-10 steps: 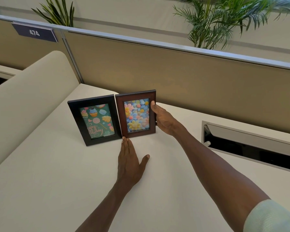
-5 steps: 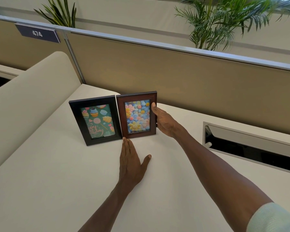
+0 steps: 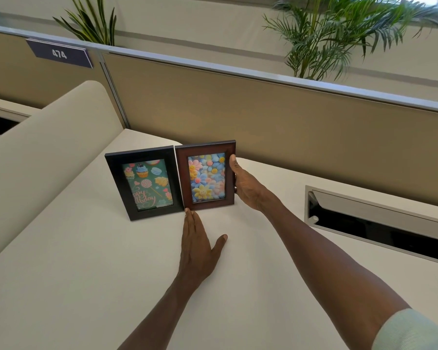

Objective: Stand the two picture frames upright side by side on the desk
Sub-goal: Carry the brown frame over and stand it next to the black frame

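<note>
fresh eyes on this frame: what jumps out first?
Two picture frames standing side by side mid-desk: a black frame with a birthday card, a brown frame with bright flowers. The right hand grips the brown frame's right edge; the left hand lies flat, fingertips at its lower left corner.

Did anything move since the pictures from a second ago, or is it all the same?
Nothing visibly moved. The black frame and the brown frame stand upright side by side as before. The right hand still grips the brown frame's right edge, and the left hand still lies flat on the desk with its fingertips at the frames' bottom edge. Only the camera shifted slightly.
</note>
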Action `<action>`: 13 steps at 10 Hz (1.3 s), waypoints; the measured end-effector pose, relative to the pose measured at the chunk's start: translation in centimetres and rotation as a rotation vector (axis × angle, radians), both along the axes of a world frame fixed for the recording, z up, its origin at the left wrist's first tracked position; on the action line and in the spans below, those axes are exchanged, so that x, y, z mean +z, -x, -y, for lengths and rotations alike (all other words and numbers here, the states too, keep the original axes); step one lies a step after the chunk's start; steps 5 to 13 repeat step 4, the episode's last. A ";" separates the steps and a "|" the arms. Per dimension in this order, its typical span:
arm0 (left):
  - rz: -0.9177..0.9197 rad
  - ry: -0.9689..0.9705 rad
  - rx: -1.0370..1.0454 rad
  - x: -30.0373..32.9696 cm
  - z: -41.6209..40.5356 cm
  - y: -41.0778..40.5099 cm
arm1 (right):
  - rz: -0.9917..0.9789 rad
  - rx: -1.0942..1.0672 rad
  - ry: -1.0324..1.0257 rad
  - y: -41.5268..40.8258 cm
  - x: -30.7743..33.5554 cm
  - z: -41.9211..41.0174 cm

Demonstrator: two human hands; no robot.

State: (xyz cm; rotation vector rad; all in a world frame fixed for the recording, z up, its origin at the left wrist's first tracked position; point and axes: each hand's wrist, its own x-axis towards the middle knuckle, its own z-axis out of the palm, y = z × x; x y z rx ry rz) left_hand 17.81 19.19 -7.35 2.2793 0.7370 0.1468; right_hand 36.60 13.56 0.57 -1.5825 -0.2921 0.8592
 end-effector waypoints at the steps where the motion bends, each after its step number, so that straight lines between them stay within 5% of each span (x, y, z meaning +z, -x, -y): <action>1: 0.008 0.028 0.002 0.0 -0.1 0.0 | 0.010 -0.045 -0.005 0.1 0.1 0.6; 4: 0.066 -0.088 -0.044 1.2 -0.1 1.0 | 0.565 -0.287 0.374 5.5 -2.3 4.2; 13: 0.066 -0.088 -0.044 1.2 -0.1 1.0 | 0.565 -0.287 0.374 5.5 -2.3 4.2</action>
